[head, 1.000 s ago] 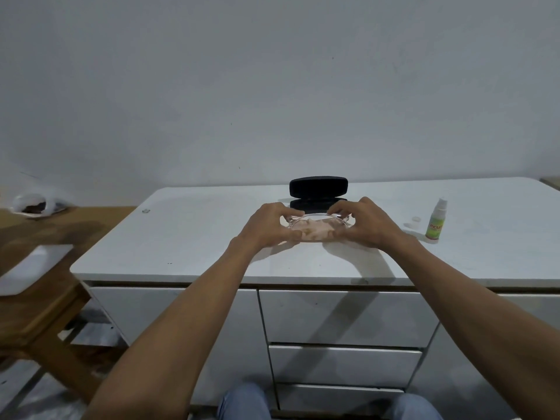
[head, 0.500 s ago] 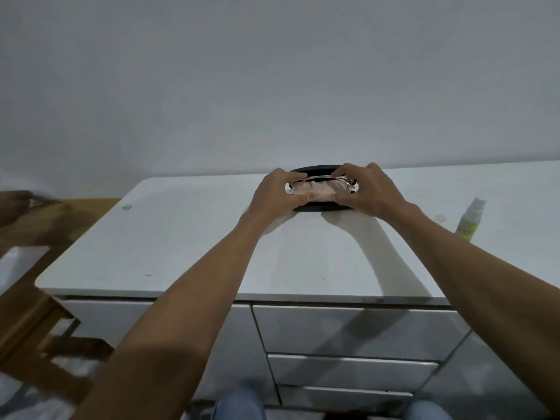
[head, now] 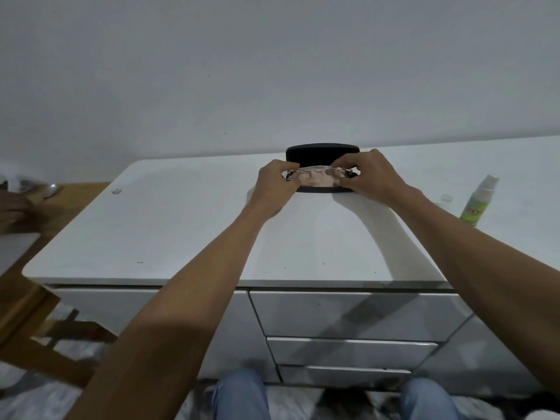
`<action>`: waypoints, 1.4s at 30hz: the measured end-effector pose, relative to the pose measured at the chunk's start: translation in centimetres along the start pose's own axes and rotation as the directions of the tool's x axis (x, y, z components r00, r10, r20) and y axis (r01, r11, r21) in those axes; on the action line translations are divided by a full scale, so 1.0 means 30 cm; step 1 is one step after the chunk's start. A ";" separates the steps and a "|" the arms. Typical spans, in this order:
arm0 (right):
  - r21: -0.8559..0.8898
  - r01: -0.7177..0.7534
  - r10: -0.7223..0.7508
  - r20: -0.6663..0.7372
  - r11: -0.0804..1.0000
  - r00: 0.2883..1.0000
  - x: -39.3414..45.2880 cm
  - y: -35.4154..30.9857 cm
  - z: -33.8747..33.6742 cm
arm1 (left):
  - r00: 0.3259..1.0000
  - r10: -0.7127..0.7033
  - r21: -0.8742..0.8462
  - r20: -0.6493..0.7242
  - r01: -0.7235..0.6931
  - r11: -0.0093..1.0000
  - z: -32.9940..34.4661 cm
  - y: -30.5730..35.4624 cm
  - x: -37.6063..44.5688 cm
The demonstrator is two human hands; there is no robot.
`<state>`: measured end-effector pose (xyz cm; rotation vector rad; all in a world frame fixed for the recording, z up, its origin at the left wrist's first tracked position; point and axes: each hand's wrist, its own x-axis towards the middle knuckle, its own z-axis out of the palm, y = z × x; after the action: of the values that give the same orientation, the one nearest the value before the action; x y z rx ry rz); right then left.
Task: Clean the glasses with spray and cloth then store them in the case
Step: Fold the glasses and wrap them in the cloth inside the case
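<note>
two hands lower folded glasses into an open black case on a white cabinet.

the clear-framed glasses (head: 318,177) sit between both hands, just over the open case (head: 322,153), whose lid stands up behind them. the left hand (head: 274,183) pinches the left end and the right hand (head: 374,177) pinches the right end, fingers curled tight on the frame. compared with half a second ago, the hands grip the same way over the case. the spray bottle (head: 478,201) stands well right of the case.
</note>
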<state>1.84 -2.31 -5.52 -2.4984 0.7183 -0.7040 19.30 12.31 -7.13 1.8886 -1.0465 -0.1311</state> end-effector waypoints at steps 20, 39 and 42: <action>-0.084 -0.060 0.048 -0.136 0.995 0.990 0.001 -0.025 -0.015 | 0.996 -0.046 0.013 -0.071 0.047 0.999 0.003 0.002 0.014; 0.445 -0.318 0.305 0.101 0.837 0.947 0.078 0.041 -0.034 | 0.932 -0.187 -0.363 0.309 0.298 0.883 -0.066 0.010 0.140; 0.428 -0.289 0.252 0.143 0.856 0.957 0.047 0.047 -0.049 | 0.916 -0.144 -0.338 0.375 0.280 0.899 -0.102 0.001 0.112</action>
<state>1.52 -4.60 -4.66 -1.9478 0.7610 -0.5799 22.87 12.00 -4.34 1.6405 -0.9471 -0.7673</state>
